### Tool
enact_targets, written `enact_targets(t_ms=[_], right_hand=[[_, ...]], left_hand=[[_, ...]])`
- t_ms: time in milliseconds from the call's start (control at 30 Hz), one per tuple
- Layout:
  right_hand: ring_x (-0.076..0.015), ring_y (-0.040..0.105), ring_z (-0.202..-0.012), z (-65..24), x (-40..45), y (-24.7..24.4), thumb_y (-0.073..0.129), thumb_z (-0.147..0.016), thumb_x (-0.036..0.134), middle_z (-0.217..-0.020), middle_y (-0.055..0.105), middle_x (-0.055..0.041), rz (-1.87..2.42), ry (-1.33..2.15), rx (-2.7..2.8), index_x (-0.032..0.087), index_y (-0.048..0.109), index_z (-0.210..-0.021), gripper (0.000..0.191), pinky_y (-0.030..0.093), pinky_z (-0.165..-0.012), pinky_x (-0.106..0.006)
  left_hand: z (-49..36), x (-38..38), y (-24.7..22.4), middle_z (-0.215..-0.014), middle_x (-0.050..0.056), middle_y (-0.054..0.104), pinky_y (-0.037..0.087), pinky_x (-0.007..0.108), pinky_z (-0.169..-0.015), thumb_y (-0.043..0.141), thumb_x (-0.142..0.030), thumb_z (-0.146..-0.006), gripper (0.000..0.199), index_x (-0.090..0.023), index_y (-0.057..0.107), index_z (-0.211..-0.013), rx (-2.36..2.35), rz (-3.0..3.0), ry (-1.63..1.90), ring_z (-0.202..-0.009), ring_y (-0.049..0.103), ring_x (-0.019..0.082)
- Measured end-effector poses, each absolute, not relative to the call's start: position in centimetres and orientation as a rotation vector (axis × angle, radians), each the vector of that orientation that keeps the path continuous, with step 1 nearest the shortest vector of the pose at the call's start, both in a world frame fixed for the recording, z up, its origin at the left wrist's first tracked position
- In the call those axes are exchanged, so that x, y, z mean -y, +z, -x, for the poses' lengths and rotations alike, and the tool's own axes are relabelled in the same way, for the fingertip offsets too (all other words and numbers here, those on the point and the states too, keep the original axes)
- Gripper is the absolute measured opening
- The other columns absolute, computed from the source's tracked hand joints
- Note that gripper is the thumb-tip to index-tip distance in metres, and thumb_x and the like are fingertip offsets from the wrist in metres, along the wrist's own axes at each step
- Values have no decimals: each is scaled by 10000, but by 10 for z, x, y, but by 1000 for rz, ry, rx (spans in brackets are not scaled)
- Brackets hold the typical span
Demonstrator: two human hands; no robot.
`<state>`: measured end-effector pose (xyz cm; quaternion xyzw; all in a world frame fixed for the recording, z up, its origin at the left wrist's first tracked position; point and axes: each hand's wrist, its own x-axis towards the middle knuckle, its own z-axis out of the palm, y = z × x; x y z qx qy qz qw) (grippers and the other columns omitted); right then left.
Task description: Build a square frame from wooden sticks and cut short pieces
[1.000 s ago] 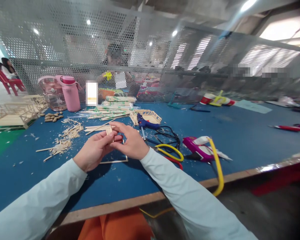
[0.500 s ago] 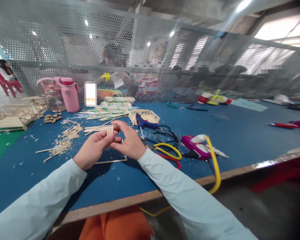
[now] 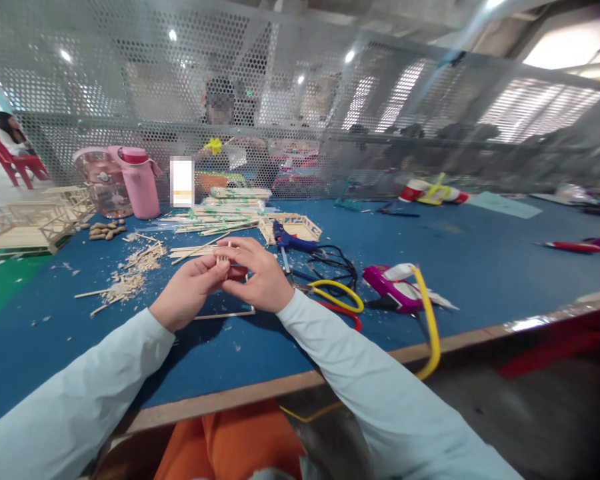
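Note:
Above the blue table, my left hand [image 3: 187,290] pinches a small bundle of short wooden sticks [image 3: 223,259]. My right hand [image 3: 260,277] closes round the same sticks from the right, its fingers over their top. Fingers hide most of the bundle. Below my hands a thin stick frame [image 3: 225,315] lies on the table. Long loose sticks [image 3: 193,252] lie just behind my left hand. A heap of short stick pieces [image 3: 135,273] is to the left. Behind my right hand are a blue glue gun [image 3: 293,241] and a small wooden stick structure [image 3: 305,228].
Scissors with yellow and red handles [image 3: 337,295] and a purple glue gun [image 3: 393,290] lie right of my hands. Pink bottles [image 3: 141,187], peanuts [image 3: 105,230], packed sticks [image 3: 235,208] and stick models [image 3: 27,227] stand farther back. A mesh screen [image 3: 290,100] borders the table.
The fingers of my right hand have moved over the top of the bundle, so less of the sticks shows. The view has shifted slightly.

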<state>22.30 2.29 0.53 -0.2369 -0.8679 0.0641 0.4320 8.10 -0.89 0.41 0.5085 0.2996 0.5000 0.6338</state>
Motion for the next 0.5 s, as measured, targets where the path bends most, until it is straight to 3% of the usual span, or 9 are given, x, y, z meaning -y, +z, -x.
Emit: enact_targets(t_ms=[267,500], right_hand=[[-196,542,-1094,-227,-25,7,620,-682,204,-1146,619,-107,549,198,2202,163,580,-1081,403,400,-970,-359],[-205,539,-1118,-227,-28,7,670,-686,279,-1193,600,-78,581,156,2282,215,589,-1081,408,394,-967,-375]], left_hand=[[-70,6,10,-775,54,677,471,278,-781,647,-378,-724,246,-141,673,-787,-697,-1137,1057,-800,624,164],[-66,6,16,-675,23,637,468,227,-695,710,-277,-644,177,-129,671,-734,-789,-1209,1031,-689,592,125]])
